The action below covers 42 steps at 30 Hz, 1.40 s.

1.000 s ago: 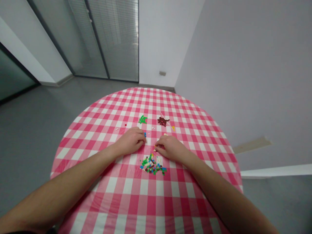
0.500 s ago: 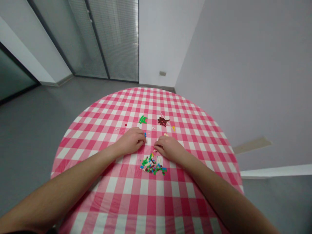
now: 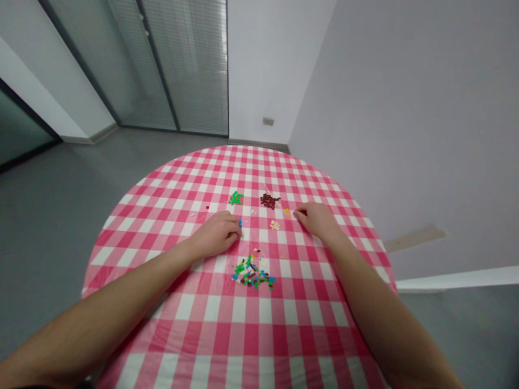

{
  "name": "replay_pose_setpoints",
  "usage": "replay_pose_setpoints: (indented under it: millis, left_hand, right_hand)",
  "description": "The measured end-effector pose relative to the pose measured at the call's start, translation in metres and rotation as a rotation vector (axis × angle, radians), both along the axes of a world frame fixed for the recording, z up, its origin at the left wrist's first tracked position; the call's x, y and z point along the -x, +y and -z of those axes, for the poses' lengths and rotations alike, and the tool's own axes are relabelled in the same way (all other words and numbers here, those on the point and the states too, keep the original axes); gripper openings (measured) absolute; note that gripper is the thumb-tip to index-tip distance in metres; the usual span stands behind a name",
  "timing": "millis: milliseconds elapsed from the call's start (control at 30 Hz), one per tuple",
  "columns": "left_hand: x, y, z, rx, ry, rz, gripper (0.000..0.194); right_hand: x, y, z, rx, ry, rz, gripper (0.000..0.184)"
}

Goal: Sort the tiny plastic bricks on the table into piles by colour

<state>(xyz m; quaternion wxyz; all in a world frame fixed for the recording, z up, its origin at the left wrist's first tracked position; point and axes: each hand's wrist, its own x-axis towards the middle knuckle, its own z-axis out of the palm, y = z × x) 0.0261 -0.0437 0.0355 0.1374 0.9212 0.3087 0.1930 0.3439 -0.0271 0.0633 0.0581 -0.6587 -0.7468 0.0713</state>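
My left hand [image 3: 216, 234] rests on the cloth with its fingers curled, fingertips just beside a few small blue plastic bricks [image 3: 240, 222]. My right hand [image 3: 317, 220] lies farther right, its fingertips close to a tiny yellow brick [image 3: 286, 212]. Cream bricks [image 3: 274, 225] sit between that hand and the others. Toward the far side are a green brick heap [image 3: 235, 198] and a dark red heap [image 3: 270, 201]. Nearer me lies a mixed pile of multicoloured bricks [image 3: 251, 274]. Anything inside either curled hand is hidden.
The bricks lie on a round table with a pink and white checked cloth [image 3: 243, 324]. A few stray small pieces are scattered near the heaps. Beyond the table edge are a grey floor, pale walls and a glass partition with blinds [image 3: 182, 65].
My right hand has moved away from the mixed pile, going right and farther across the table to near the yellow brick. My left hand has stayed almost still.
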Motion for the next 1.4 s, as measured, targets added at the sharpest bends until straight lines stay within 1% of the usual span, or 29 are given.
replay_pose_setpoints:
  millis: [167, 367, 533, 667, 767, 833, 867, 900, 967, 1033, 1100, 1167, 1267, 1333, 1400]
  left_hand:
    - [0.0, -0.001, -0.001, 0.004, 0.009, -0.002, 0.028]
    - [0.0, -0.001, -0.002, -0.004, 0.019, -0.006, 0.028]
    - [0.0, -0.001, -0.002, -0.009, 0.014, -0.007, 0.026]
    - [0.0, -0.002, -0.002, -0.005, 0.017, -0.004, 0.026]
    - [-0.001, -0.003, -0.002, 0.001, 0.019, 0.027, 0.027]
    - [-0.002, -0.004, -0.003, 0.004, 0.021, 0.051, 0.027]
    - [-0.003, -0.005, -0.003, 0.002, 0.023, 0.054, 0.027]
    - [-0.003, -0.005, -0.003, -0.002, 0.023, 0.049, 0.027]
    - [-0.004, -0.005, -0.004, -0.018, 0.019, 0.021, 0.027]
    - [-0.004, -0.004, -0.004, -0.029, 0.017, -0.002, 0.026]
    - [-0.003, -0.004, -0.003, -0.031, 0.022, -0.011, 0.026]
    - [-0.003, -0.004, -0.003, -0.029, 0.026, -0.011, 0.026]
    - [-0.003, -0.004, -0.003, -0.021, 0.023, -0.015, 0.026]
    - [-0.004, -0.004, -0.003, -0.017, 0.023, -0.016, 0.025]
    - [-0.003, -0.004, -0.004, -0.016, 0.023, -0.015, 0.025]
  right_hand:
    - [-0.001, 0.005, 0.012, -0.025, 0.03, -0.033, 0.027]
    - [-0.001, 0.007, 0.018, -0.06, 0.1, -0.073, 0.028]
    - [-0.002, 0.008, 0.021, -0.086, 0.1, -0.086, 0.027]
    - [-0.003, 0.006, 0.019, -0.094, 0.102, -0.084, 0.026]
    - [0.001, 0.002, 0.011, -0.146, 0.109, -0.057, 0.024]
    - [0.01, -0.004, 0.005, -0.177, 0.144, -0.071, 0.022]
    - [0.016, -0.009, 0.002, -0.173, 0.172, -0.112, 0.02]
    - [0.024, -0.015, -0.001, -0.153, 0.2, -0.184, 0.019]
    - [0.042, -0.029, -0.004, -0.055, 0.258, -0.4, 0.017]
    - [0.059, -0.042, -0.003, 0.017, 0.277, -0.577, 0.016]
    - [0.073, -0.051, 0.001, 0.058, 0.249, -0.678, 0.015]
    - [0.081, -0.055, 0.006, 0.077, 0.219, -0.718, 0.014]
    - [0.084, -0.054, 0.014, 0.091, 0.189, -0.72, 0.014]
    - [0.083, -0.053, 0.015, 0.09, 0.194, -0.715, 0.014]
    - [0.081, -0.051, 0.012, 0.08, 0.24, -0.705, 0.016]
